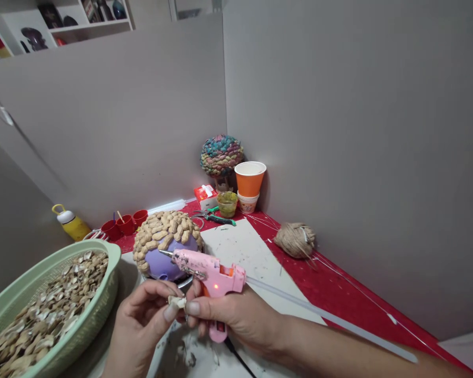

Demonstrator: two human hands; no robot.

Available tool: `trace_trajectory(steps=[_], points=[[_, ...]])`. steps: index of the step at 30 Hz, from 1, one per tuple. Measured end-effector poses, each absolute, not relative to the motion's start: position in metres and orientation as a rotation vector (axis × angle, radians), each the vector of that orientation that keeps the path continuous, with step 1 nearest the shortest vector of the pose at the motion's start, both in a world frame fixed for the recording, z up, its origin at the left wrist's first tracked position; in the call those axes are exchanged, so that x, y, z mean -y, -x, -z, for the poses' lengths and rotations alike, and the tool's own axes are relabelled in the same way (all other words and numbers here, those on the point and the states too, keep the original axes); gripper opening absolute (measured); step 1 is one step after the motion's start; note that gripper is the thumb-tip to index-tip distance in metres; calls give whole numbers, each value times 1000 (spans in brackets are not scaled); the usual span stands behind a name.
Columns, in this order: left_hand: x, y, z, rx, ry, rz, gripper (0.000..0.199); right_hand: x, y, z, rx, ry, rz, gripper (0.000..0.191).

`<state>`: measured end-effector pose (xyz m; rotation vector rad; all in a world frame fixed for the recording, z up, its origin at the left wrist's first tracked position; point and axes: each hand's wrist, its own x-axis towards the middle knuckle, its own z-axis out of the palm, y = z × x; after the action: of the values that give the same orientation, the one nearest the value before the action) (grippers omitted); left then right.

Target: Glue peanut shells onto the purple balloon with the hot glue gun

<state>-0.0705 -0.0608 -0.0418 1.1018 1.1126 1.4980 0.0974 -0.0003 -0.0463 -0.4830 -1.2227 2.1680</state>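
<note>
Two hands meet in front of me. The left hand (140,317) pinches a pale shell piece (177,302); the right hand (246,314) grips a pink glue gun (200,265), its thumb against the same piece. Just beyond, on the table (339,296), sits a purple ball (160,263), partly covered with peanut shells (167,224). The step appears to be readying one shell; the next move seems to call for a bit of glue and a steady press onto bare purple. A red-and-white box (205,196) and a paper cup (248,203) carry printing too small to read.
</note>
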Motion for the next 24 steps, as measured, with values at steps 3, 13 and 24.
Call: trace_trajectory(steps=[3, 13, 24], points=[[63, 71, 42, -1159, -1118, -1524, 17, 1, -97, 44, 1201, 450, -2169, 39], [64, 72, 42, -1219, -1206, -1573, 13, 1, -97, 45, 1217, 510, -2170, 38], [71, 53, 36, -1300, -1264, -1881, 20, -1, -98, 44, 1440, 579, -2005, 31]])
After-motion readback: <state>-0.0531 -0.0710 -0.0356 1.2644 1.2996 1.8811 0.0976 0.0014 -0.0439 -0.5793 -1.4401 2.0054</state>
